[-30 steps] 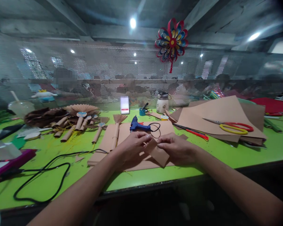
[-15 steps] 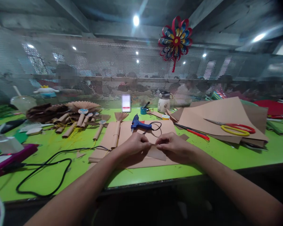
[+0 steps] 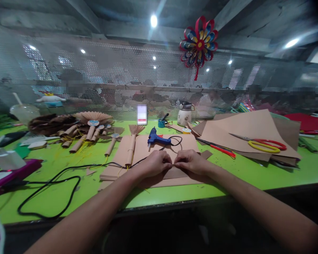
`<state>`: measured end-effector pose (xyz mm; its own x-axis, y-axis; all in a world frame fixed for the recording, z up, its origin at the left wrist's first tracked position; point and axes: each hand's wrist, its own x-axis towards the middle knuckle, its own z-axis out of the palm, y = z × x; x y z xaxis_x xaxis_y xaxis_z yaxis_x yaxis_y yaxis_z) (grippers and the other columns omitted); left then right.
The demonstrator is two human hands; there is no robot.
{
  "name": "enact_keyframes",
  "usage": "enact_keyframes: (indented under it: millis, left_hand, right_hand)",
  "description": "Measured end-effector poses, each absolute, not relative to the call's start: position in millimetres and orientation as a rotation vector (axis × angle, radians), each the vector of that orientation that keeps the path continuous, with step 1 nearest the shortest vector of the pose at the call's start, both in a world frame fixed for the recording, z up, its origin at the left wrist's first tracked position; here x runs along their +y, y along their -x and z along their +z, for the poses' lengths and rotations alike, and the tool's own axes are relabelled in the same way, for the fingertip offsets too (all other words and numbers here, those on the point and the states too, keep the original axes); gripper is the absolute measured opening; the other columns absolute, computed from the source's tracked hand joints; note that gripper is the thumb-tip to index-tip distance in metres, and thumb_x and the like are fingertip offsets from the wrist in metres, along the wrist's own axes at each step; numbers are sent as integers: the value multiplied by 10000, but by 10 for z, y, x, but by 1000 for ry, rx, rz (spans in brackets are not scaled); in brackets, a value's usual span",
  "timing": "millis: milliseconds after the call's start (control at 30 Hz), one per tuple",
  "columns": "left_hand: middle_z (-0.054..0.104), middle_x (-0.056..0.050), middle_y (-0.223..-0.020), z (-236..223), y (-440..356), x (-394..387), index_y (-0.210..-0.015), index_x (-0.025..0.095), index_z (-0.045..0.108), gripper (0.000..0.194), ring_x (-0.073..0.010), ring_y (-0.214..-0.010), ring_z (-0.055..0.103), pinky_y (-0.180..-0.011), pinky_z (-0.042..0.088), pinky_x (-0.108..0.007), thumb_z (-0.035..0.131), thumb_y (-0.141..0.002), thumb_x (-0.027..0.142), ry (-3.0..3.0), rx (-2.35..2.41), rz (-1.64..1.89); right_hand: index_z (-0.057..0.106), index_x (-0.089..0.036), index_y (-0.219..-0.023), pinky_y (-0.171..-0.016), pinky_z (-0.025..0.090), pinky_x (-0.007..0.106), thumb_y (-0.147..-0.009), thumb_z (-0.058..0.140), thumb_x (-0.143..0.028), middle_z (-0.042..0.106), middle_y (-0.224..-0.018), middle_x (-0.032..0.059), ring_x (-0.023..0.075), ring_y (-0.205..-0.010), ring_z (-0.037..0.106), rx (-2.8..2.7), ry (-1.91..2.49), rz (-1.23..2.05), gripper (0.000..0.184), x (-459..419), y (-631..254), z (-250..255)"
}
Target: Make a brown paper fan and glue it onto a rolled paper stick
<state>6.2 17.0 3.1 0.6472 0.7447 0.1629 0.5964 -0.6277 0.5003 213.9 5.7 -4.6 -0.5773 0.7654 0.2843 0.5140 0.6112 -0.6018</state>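
A black cord (image 3: 79,179) loops on the green table (image 3: 180,198), off to the left. The left hand (image 3: 159,163) and the right hand (image 3: 189,161) are close together, pinching a small piece of brown paper (image 3: 176,173) by its far edge. The fingers are bent in. The small paper is right over a pile of big brown paper (image 3: 141,150). A little paper fan (image 3: 130,151) lies on the pile's left side, and a blue glue gun (image 3: 159,139) lies just past the hands. Scissors (image 3: 266,145) lie on more brown sheets (image 3: 235,127) to the right. Farther back stand a phone (image 3: 141,115) and a bottle (image 3: 184,115). A bright flower (image 3: 200,44) hangs up high.
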Motion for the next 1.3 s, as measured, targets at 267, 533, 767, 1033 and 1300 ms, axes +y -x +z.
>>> enact_keyframes:
  millis: [267, 533, 767, 1033, 1300]
  left_hand:
    - [606, -43, -777, -41, -85, 181, -771, 167, 689, 165, -138, -709, 540, -629, 388, -223, 535, -827, 185, -2730, 970, 583]
    - [559, -44, -793, -6, -50, 105, -744, 169, 659, 215, -134, -706, 517, -629, 380, -233, 481, -865, 187, -2826, 928, 570]
    - [582, -44, -783, 78, -24, 56, -748, 173, 650, 202, -137, -670, 517, -598, 371, -244, 472, -844, 161, -2778, 974, 517]
    - [598, -53, -812, 57, 39, 5, -753, 183, 609, 145, -162, -723, 531, -647, 385, -264, 481, -805, 141, -2783, 986, 572]
    - [582, -47, -800, 98, 47, 28, -782, 195, 622, 141, -163, -693, 519, -599, 359, -272, 501, -758, 126, -2809, 992, 433]
  right_hand:
    - [701, -147, -782, -635, 435, 222, -857, 603, -146, 589, -770, 40, 134, -704, 558, -2414, 850, 379, 123, 95, -2153, -127]
    - [698, -147, -806, -637, 426, 228, -871, 544, -98, 605, -802, 57, 143, -731, 554, -2508, 872, 255, 175, 57, -2160, -98]
    - [642, -148, -789, -648, 410, 234, -859, 541, -76, 598, -821, 46, 140, -747, 537, -2481, 981, 276, 142, -21, -2210, -37]
    - [589, -167, -827, -664, 397, 242, -840, 503, -45, 582, -874, 46, 147, -775, 521, -2532, 1004, 241, 150, -76, -2246, -27]
    - [531, -178, -859, -666, 387, 246, -814, 488, -19, 541, -890, 32, 145, -784, 490, -2554, 985, 292, 171, -145, -2279, 13]
